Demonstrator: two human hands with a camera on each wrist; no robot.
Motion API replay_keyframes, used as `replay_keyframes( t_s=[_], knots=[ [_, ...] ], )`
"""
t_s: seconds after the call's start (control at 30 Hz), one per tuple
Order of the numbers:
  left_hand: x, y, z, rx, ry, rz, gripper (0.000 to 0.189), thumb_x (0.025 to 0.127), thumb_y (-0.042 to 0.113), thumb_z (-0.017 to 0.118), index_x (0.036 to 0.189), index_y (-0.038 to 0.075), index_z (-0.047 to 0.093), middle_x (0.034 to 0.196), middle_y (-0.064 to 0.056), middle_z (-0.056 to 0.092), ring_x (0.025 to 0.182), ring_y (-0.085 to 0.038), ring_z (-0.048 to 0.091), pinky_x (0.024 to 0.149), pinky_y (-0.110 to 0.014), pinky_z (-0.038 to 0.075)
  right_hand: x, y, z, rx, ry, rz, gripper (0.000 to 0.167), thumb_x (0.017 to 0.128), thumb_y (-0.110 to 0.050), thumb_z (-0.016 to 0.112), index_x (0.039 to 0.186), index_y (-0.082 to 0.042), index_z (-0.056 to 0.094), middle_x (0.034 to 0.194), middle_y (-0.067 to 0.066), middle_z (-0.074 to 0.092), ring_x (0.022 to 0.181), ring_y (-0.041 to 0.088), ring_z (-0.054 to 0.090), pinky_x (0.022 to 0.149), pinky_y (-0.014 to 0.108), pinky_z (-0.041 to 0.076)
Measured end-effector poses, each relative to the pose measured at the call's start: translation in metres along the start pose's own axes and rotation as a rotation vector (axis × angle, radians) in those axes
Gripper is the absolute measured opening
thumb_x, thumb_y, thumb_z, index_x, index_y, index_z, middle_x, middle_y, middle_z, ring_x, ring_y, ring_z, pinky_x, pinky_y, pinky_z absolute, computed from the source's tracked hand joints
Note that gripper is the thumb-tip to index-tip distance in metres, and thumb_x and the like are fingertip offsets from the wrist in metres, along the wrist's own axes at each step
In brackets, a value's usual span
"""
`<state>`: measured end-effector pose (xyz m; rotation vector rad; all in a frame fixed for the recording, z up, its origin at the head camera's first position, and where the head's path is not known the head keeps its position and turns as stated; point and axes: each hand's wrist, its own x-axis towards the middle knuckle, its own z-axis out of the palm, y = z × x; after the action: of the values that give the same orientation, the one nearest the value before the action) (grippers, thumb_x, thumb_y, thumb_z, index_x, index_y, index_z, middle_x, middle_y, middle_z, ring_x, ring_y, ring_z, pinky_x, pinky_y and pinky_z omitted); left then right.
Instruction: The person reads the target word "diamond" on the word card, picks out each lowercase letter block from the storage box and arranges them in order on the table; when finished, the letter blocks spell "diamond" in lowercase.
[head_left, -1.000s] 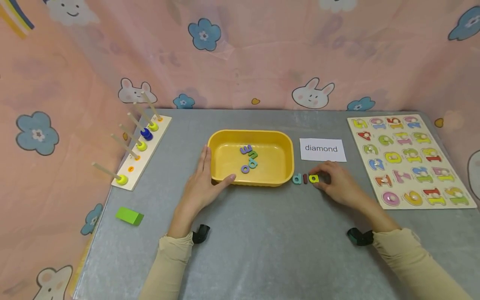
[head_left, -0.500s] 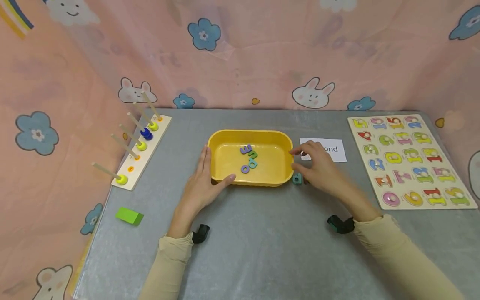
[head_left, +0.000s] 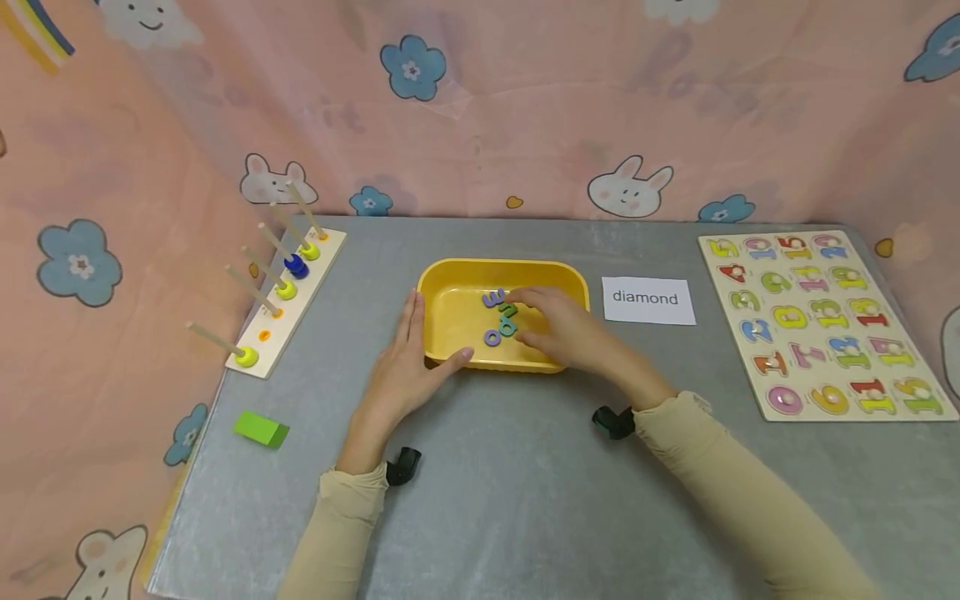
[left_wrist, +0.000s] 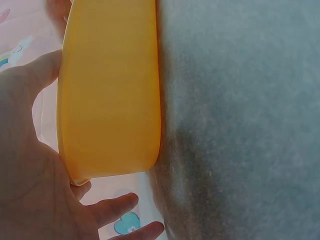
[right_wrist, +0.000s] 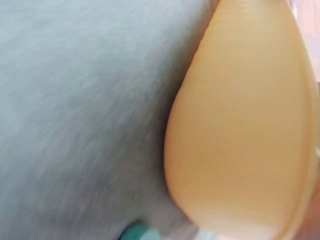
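My left hand (head_left: 403, 371) rests at the near left corner of a yellow plastic basin (head_left: 450, 321), thumb over the front rim and fingers straight along the side. In the left wrist view its fingers (left_wrist: 114, 209) are spread beside the yellow wall. My right hand (head_left: 566, 332) reaches over the basin's right part, thumb and forefinger apart and nothing between them. Just left of its fingertips lie a purple m (head_left: 492, 297), a green n (head_left: 507, 309), a teal letter (head_left: 507, 327) and a purple o (head_left: 492, 337). A teal piece (right_wrist: 141, 232) shows outside the basin in the right wrist view.
A white card (head_left: 648, 300) printed "diamond" lies right of the basin. Farther right is a wooden number puzzle board (head_left: 813, 333). On the left stand a pegged counting board (head_left: 288, 300) with rings and a green block (head_left: 261, 429). My right forearm covers the table near the basin's right corner.
My right hand has left the yellow letter a beside the other letters outside the basin and moved left, over the card, into the basin. The left hand has stayed in place.
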<state>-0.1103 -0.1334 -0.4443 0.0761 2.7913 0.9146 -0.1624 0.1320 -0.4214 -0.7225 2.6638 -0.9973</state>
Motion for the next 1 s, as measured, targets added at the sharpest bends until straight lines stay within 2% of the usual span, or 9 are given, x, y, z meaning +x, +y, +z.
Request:
replay_keyframes(
  t_s=[0.1, 0.2, 0.3, 0.37, 0.43, 0.53, 0.7, 0.87, 1.0],
  knots=[
    [0.001, 0.000, 0.001, 0.001, -0.005, 0.004, 0.116, 0.093, 0.077, 0.059, 0.171, 0.027, -0.010, 0.181, 0.004, -0.007, 0.152, -0.051, 0.040, 0.117, -0.071, 0.037, 0.010, 0.000, 0.005, -0.008, -0.053, 0.039, 0.065, 0.096, -0.016, 0.080, 0.155, -0.009, 0.054, 0.160, 0.017, 0.052, 0.148, 0.041, 0.046, 0.125, 0.057, 0.035],
    [0.001, -0.001, 0.002, 0.006, -0.004, 0.008, 0.115, 0.094, 0.077, 0.059, 0.171, 0.027, -0.010, 0.181, 0.004, -0.007, 0.149, -0.053, 0.042, 0.116, -0.071, 0.038, 0.018, 0.002, 0.009, -0.036, -0.109, 0.060, 0.072, 0.097, -0.025, 0.079, 0.161, -0.016, 0.048, 0.170, 0.015, 0.038, 0.152, 0.046, 0.036, 0.127, 0.064, 0.026],
    [0.001, -0.002, 0.002, 0.008, 0.000, 0.010, 0.115, 0.094, 0.077, 0.059, 0.171, 0.027, -0.010, 0.181, 0.004, -0.007, 0.148, -0.054, 0.043, 0.116, -0.070, 0.039, 0.024, 0.003, 0.013, -0.084, -0.172, 0.065, 0.075, 0.099, -0.035, 0.076, 0.165, -0.023, 0.042, 0.177, 0.013, 0.024, 0.150, 0.051, 0.031, 0.123, 0.073, 0.020],
    [0.001, -0.002, 0.002, 0.007, 0.000, 0.010, 0.115, 0.094, 0.077, 0.059, 0.171, 0.027, -0.010, 0.181, 0.005, -0.007, 0.148, -0.054, 0.044, 0.115, -0.070, 0.039, 0.028, 0.004, 0.015, -0.106, -0.208, 0.071, 0.074, 0.101, -0.040, 0.073, 0.166, -0.026, 0.040, 0.178, 0.010, 0.020, 0.148, 0.051, 0.029, 0.120, 0.075, 0.019],
    [0.001, -0.002, 0.001, 0.005, -0.001, 0.010, 0.115, 0.094, 0.077, 0.059, 0.171, 0.027, -0.010, 0.181, 0.005, -0.007, 0.149, -0.053, 0.043, 0.116, -0.070, 0.039, 0.031, 0.005, 0.017, -0.111, -0.211, 0.077, 0.071, 0.103, -0.042, 0.069, 0.166, -0.026, 0.040, 0.177, 0.011, 0.024, 0.146, 0.049, 0.031, 0.119, 0.073, 0.021],
    [0.001, -0.003, 0.001, 0.003, -0.002, 0.008, 0.115, 0.093, 0.078, 0.058, 0.171, 0.027, -0.011, 0.181, 0.006, -0.007, 0.150, -0.051, 0.042, 0.116, -0.070, 0.038, 0.036, 0.006, 0.020, -0.115, -0.162, 0.081, 0.062, 0.106, -0.037, 0.066, 0.162, -0.020, 0.047, 0.169, 0.014, 0.040, 0.139, 0.044, 0.038, 0.115, 0.067, 0.028],
    [0.001, -0.003, 0.002, 0.003, 0.004, 0.007, 0.115, 0.093, 0.078, 0.059, 0.171, 0.027, -0.009, 0.181, 0.005, -0.006, 0.148, -0.053, 0.044, 0.116, -0.069, 0.039, 0.043, 0.010, 0.024, -0.117, -0.059, 0.076, 0.041, 0.104, -0.019, 0.069, 0.143, -0.007, 0.065, 0.139, 0.017, 0.061, 0.123, 0.037, 0.050, 0.110, 0.058, 0.041],
    [0.000, -0.002, 0.001, -0.004, 0.010, 0.008, 0.116, 0.093, 0.076, 0.061, 0.171, 0.026, -0.008, 0.181, 0.005, -0.005, 0.144, -0.054, 0.047, 0.115, -0.069, 0.040, 0.045, 0.011, 0.024, -0.058, -0.050, 0.091, 0.029, 0.100, -0.009, 0.073, 0.127, 0.000, 0.072, 0.116, 0.015, 0.062, 0.108, 0.031, 0.054, 0.101, 0.046, 0.048],
    [0.000, -0.002, 0.000, -0.005, 0.014, 0.012, 0.115, 0.093, 0.075, 0.062, 0.172, 0.026, -0.008, 0.181, 0.005, -0.005, 0.142, -0.055, 0.049, 0.114, -0.069, 0.041, 0.045, 0.009, 0.024, -0.010, -0.073, 0.110, 0.024, 0.097, -0.005, 0.075, 0.121, 0.001, 0.073, 0.111, 0.015, 0.058, 0.103, 0.029, 0.055, 0.098, 0.042, 0.050]
  ],
)
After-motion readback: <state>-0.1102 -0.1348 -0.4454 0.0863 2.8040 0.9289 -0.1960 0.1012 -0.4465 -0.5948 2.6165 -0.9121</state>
